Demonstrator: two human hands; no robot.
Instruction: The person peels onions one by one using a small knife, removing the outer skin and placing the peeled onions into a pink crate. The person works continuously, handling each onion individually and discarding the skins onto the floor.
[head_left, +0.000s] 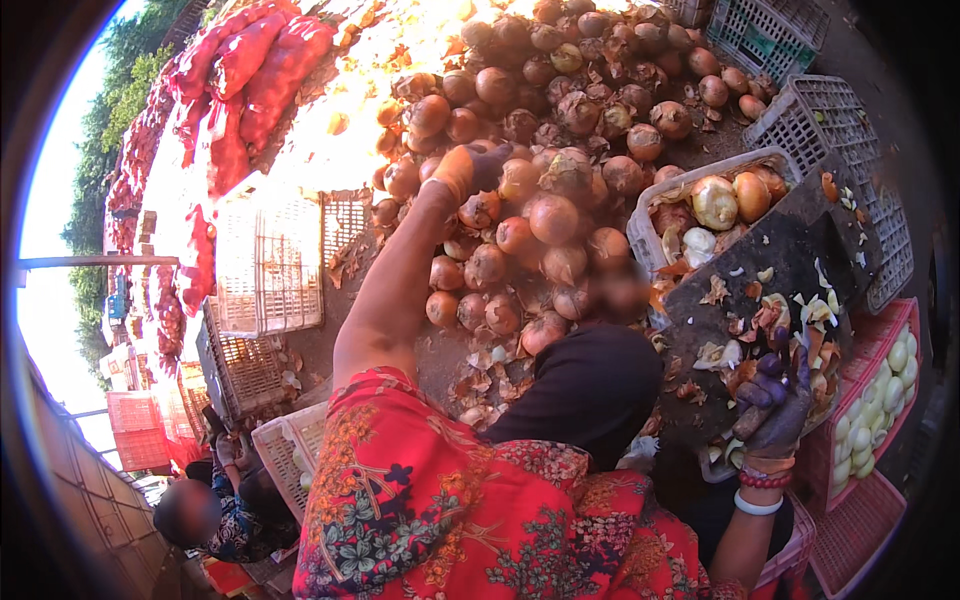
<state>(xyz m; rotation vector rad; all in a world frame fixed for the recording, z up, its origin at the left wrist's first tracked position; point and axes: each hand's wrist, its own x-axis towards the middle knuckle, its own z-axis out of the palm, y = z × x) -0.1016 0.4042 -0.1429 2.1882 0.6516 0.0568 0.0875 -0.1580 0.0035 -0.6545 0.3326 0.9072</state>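
My left hand (474, 169), in a dark glove with an orange cuff, is stretched out onto a large heap of unpeeled onions (553, 219). Its fingers are partly hidden among them, so I cannot tell whether it grips one. In my right hand (776, 397), also gloved, is a tool with a wooden handle (752, 423); its working end is not clear. That hand is over a dark board (697, 322) strewn with onion skins (772, 315) and trimmed pieces. Beyond the board, a pale crate (641, 217) holds several onions, some partly peeled (714, 202).
Peeled onions (874, 405) fill a pink crate (911, 315) at the right. Plastic crates stand at upper right (832, 112) and left (268, 259). Red mesh sacks (247, 67) lie at upper left. Another person (240, 510) sits at lower left. My dark-clad knee (592, 382) is beside the heap.
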